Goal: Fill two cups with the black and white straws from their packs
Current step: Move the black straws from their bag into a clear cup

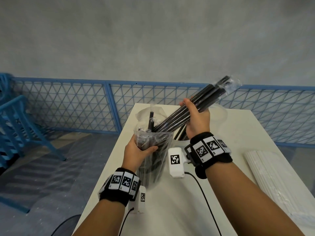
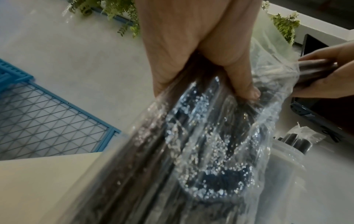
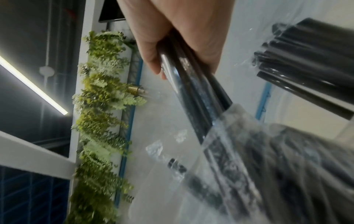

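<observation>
My left hand [image 1: 144, 149] grips a clear plastic pack [image 1: 153, 160] of black straws, held upright over the white table [image 1: 179, 210]. My right hand [image 1: 196, 114] grips a bundle of black straws [image 1: 209, 94] that slants up and to the right out of the pack's open top. In the left wrist view my fingers [image 2: 201, 45] curl round the crinkled pack [image 2: 201, 144]. In the right wrist view the right hand [image 3: 182, 30] wraps the straws [image 3: 201, 94]. Under my right wrist a cup [image 1: 180, 142] holds some black straws. A pack of white straws [image 1: 272, 176] lies at the right.
A second clear cup [image 1: 219, 113] stands behind my right hand near the table's far edge. A blue mesh fence [image 1: 68, 106] runs behind the table. Blue chairs [image 1: 15, 125] stand on the floor to the left. Cables [image 1: 204, 193] trail from both wrist cameras.
</observation>
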Tool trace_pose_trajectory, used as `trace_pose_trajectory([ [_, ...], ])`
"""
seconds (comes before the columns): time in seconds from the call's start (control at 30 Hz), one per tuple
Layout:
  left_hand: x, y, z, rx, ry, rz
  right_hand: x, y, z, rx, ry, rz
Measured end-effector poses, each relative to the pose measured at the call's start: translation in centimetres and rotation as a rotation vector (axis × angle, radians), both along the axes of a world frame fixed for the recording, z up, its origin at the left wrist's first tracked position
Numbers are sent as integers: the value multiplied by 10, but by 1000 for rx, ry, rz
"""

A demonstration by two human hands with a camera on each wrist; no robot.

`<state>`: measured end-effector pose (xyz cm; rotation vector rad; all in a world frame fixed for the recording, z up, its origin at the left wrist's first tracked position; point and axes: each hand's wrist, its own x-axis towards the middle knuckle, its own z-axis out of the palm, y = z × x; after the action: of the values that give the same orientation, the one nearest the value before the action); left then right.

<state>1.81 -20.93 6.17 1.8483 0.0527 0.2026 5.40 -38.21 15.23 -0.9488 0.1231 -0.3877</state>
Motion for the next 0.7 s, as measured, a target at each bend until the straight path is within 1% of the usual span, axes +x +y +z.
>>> trace_pose_trajectory([
  [0.13, 1, -3, 0, 18, -10, 12, 2, -14, -5, 167, 75, -15],
  [0.23, 2, 1, -3, -21, -29, 66, 3, -30, -2, 252, 126, -57],
  [0.3, 4, 7, -6, -45, -29, 105, 5, -42, 4, 291, 113, -133],
  [0.37, 6, 10, -8, -52, -24, 125, 7, -51, 8, 276, 58, -219],
  [0.43, 7, 10, -9, -54, -20, 130, 8, -52, 11, 145, 2, -294],
  [0.5, 7, 8, -9, -60, -21, 117, 8, -47, 8, -80, -3, -329],
  [0.57, 6, 5, -8, -52, -18, 100, 10, -39, -3, -283, 34, -283],
  [0.63, 5, 3, -7, -40, -22, 86, 15, -34, -20, -445, 82, -242],
  [0.7, 4, 2, -7, -38, -25, 81, 19, -31, -37, -610, 142, -244],
])
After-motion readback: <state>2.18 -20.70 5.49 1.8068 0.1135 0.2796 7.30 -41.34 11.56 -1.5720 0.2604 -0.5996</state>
